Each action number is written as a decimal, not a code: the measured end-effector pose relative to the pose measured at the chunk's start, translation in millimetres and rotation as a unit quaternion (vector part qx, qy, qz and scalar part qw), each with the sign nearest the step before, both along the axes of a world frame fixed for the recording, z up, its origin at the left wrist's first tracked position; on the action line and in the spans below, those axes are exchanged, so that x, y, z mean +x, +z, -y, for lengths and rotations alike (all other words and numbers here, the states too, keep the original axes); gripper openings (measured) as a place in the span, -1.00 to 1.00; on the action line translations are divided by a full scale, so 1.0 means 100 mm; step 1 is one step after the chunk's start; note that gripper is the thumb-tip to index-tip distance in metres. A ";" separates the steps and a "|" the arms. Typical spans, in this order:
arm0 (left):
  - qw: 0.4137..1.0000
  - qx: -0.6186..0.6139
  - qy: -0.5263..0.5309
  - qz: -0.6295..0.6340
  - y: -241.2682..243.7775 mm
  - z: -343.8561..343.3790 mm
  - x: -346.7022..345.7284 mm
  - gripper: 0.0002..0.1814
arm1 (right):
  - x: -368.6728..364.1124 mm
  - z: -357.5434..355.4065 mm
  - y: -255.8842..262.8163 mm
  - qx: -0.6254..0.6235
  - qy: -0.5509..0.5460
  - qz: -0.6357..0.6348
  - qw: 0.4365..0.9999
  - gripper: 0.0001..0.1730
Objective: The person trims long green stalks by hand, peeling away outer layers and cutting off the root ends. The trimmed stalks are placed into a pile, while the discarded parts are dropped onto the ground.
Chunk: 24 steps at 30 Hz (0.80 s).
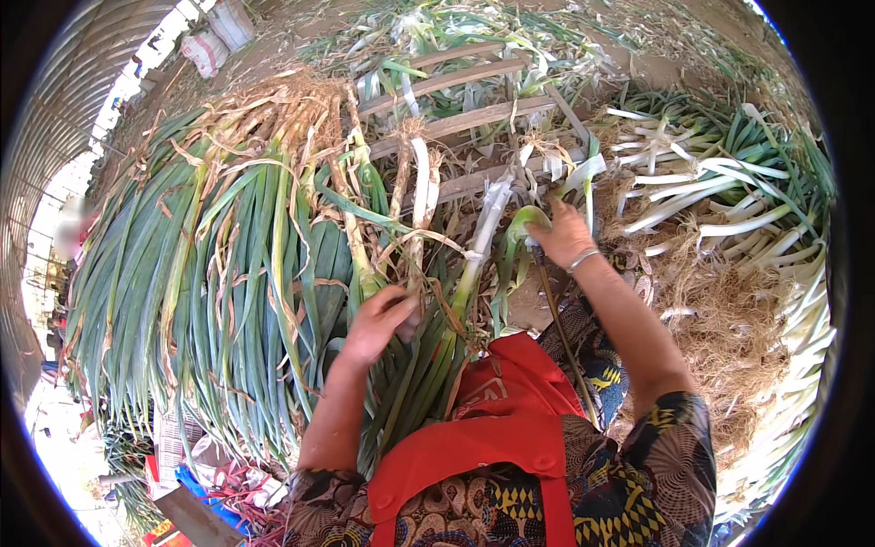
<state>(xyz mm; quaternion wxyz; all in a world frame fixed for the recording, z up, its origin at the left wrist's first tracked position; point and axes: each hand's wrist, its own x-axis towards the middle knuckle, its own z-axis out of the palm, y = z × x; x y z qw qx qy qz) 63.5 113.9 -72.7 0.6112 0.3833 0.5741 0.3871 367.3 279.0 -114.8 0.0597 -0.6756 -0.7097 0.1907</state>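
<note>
My left hand (379, 325), blurred by motion, is beside the green leaves and dry stalks of long green onions. Whether its bent fingers grip a stalk is not clear. My right hand (564, 236), wearing a metal bracelet (583, 260), pinches a folded green onion leaf (525, 222) whose pale sheath sticks out above the fingers. Between the hands leans a white-stemmed green onion (489, 212), its leaves running down towards my lap. Just left of it stand stalks with roots upward, one with a bare white stem (420, 181). A thin tube or rod (564, 335) runs from below my right hand to my lap.
A big pile of untrimmed green onions (225, 260) fills the left side. White-stemmed onions (711, 184) and a heap of cut roots (724, 342) lie on the right. A wooden slatted frame (458, 123) lies ahead, with leaf scraps around it. Sacks (205, 53) stand far left.
</note>
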 end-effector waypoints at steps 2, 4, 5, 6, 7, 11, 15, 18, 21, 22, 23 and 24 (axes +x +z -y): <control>0.993 0.031 -0.023 -0.115 -0.22 -0.25 0.25 -0.72 | -0.22 0.05 -0.01 -0.064 -0.065 -0.022 0.996 -0.02; 0.944 0.096 -0.057 -0.309 -0.47 -0.46 0.52 -0.64 | -0.28 -0.05 -0.09 -0.078 -0.058 -0.052 0.994 -0.03; 0.905 0.131 -0.065 -0.400 -0.58 -0.54 0.66 -0.59 | -0.30 -0.09 -0.14 -0.084 -0.057 -0.064 0.993 -0.04; 0.883 0.136 -0.069 -0.443 -0.73 -0.59 0.77 -0.57 | -0.31 -0.13 -0.21 -0.044 -0.049 -0.063 0.996 -0.01; 0.858 0.143 -0.074 -0.487 -0.84 -0.67 0.88 -0.55 | -0.30 -0.17 -0.25 -0.062 -0.060 -0.076 0.993 -0.02; 0.885 0.013 -0.114 -0.452 -1.01 -0.80 0.97 -0.49 | -0.30 -0.27 -0.33 -0.067 -0.078 -0.115 0.988 -0.04; 0.946 -0.015 -0.115 -0.304 -0.36 -0.74 0.74 -0.56 | -0.24 -0.21 -0.27 -0.009 -0.050 -0.181 0.982 -0.25; 0.927 -0.036 -0.112 -0.356 -0.36 -0.52 0.33 -0.55 | -0.22 0.31 0.31 -0.078 0.061 -0.211 0.973 -0.38; 0.931 -0.038 -0.087 -0.351 -0.26 -0.28 0.22 -0.54 | -0.22 1.02 0.56 -0.070 0.203 -0.173 0.961 -0.46; 0.935 -0.044 -0.085 -0.343 -0.23 -0.24 0.23 -0.54 | -0.26 1.09 0.54 -0.075 0.199 -0.158 0.964 -0.47; 0.932 -0.046 -0.083 -0.349 -0.28 -0.22 0.22 -0.57 | -0.32 1.15 0.52 -0.081 0.196 -0.143 0.967 -0.47; 0.930 -0.047 -0.085 -0.355 -0.34 -0.22 0.22 -0.60 | -0.36 1.19 0.52 -0.086 0.189 -0.127 0.970 -0.48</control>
